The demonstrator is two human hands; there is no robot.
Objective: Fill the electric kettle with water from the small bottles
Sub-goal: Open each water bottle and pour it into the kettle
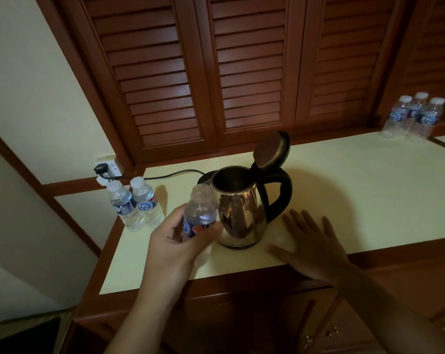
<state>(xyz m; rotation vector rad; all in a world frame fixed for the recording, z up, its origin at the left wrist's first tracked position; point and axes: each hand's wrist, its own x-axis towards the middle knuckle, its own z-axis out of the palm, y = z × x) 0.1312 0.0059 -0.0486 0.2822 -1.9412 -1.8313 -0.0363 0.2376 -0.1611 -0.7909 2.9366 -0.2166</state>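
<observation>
Left hand at 7 o'clock of the kettle, fingers and thumb curled round the lower half of an uncapped bottle. Bottle is near upright, tipped slightly, with its open mouth just beside the kettle rim at the kettle's 9 o'clock; no water is seen pouring. Right hand at 4 o'clock of the kettle, palm down, fingers straight and spread, holding nothing. It sits over the front edge of the countertop; cannot tell if it touches. Small pale round blob just off its fingertips, too blurred to identify. Kettle is shiny metal and stands mid-counter with its lid flipped up at 1 o'clock and its black handle at 3 o'clock. Inside is dark, so the water level cannot be told. Two capped bottles stand upright side by side at 9 o'clock, near the counter's left edge. Three capped bottles are clustered at 2 o'clock, well apart, at the counter's far right corner. Black cord runs from the kettle base toward 10 o'clock to a plug in a wall socket. Louvred wooden doors fill 12 o'clock behind the counter.
</observation>
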